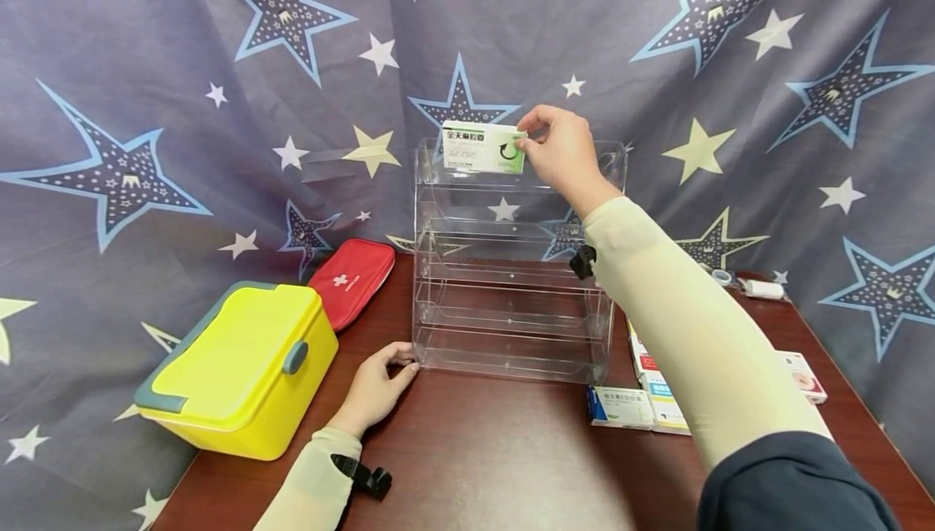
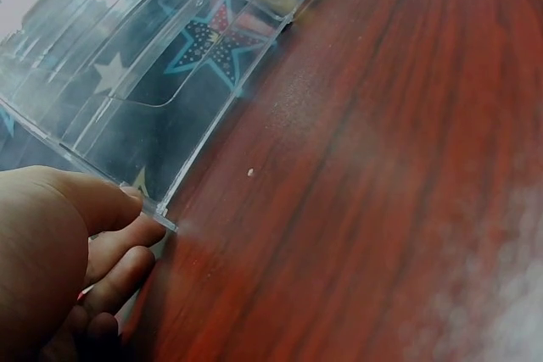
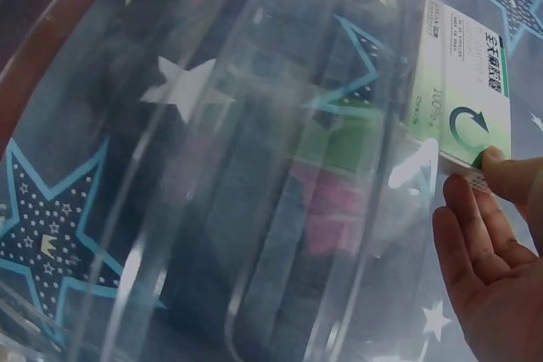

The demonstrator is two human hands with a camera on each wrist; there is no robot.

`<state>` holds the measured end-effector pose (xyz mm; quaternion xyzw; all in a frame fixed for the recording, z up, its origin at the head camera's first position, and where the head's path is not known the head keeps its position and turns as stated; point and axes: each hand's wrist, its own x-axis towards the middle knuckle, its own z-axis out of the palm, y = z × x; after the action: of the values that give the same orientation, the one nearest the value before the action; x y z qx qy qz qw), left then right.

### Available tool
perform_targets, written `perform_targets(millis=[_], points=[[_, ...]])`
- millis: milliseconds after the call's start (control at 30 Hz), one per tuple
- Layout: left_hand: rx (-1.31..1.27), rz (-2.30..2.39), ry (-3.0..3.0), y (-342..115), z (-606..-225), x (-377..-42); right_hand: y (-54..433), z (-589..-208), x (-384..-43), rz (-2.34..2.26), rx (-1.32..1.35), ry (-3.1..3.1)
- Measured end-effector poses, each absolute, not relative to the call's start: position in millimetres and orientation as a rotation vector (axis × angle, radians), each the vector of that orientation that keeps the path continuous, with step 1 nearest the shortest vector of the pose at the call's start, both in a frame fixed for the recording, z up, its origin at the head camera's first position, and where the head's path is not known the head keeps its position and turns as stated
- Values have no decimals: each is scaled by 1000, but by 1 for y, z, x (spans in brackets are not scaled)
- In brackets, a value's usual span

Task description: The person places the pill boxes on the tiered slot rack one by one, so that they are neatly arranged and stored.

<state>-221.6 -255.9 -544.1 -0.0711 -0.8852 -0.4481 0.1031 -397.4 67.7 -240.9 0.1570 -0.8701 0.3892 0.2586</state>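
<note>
A clear plastic tiered display rack point(image 1: 511, 320) stands upright on the table. My right hand point(image 1: 558, 145) pinches a white and green medicine box point(image 1: 478, 148) by its right end, at the rack's top tier. In the right wrist view, the thumb point(image 3: 509, 174) lies on the face of the medicine box point(image 3: 462, 91), with fingers at its end. Down at the rack's lower left corner, my left hand point(image 1: 376, 385) grips the side edge. The left wrist view has the thumb point(image 2: 110, 201) on one side of that edge and the fingers point(image 2: 123, 277) on the other.
Left of the rack sit a yellow lidded box point(image 1: 248, 352) and a red first-aid pouch point(image 1: 354, 279). Several medicine boxes lie to the right, including a white and blue one point(image 1: 621, 407), partly behind my right arm. A white roll point(image 1: 762, 289) rests at the back right.
</note>
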Motion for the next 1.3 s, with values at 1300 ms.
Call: perform_targets(millis=[1300], points=[[-226,-1341,-2609,-256,-542,-222,52,-255,-402,1133,492,-2363]])
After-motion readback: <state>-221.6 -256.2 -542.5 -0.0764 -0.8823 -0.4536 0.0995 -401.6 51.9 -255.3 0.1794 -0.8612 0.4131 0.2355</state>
